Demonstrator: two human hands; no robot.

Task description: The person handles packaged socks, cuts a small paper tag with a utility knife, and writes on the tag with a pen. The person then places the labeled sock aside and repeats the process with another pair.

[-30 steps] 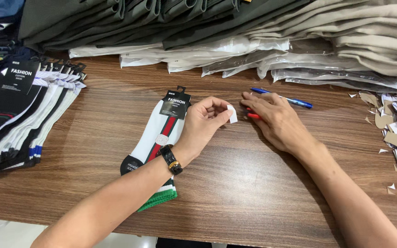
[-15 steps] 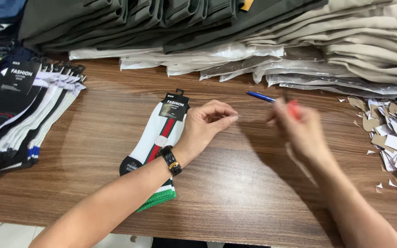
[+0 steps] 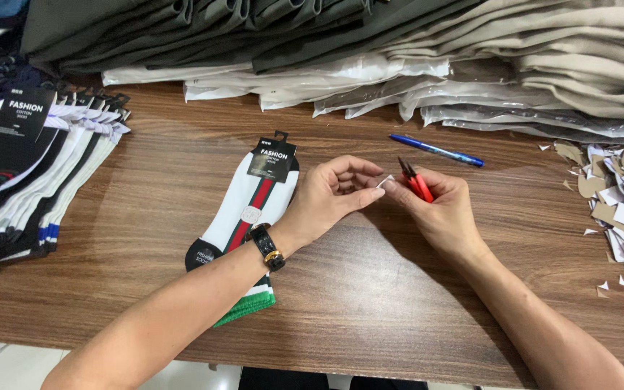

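Observation:
My left hand (image 3: 334,191), with a black watch on its wrist, pinches a small white paper piece (image 3: 385,180) at its fingertips. My right hand (image 3: 445,213) meets it from the right, its fingertips touching the same piece, and grips red thread snips (image 3: 417,184) whose dark tips point up and away. Just left of my left hand a pair of white socks (image 3: 243,202) with a red and green stripe lies flat on the wooden table (image 3: 370,303). A black header card (image 3: 272,159) tops the socks.
A blue pen (image 3: 436,150) lies beyond my hands. Several paper scraps (image 3: 622,206) are heaped at the right edge. A fanned row of carded socks (image 3: 30,173) covers the left side. Stacks of folded and bagged clothing (image 3: 399,50) line the back.
My right hand swung right toward the scrap pile, then came back to my left hand. My left hand stayed over the socks, and the white piece in it looks smaller now.

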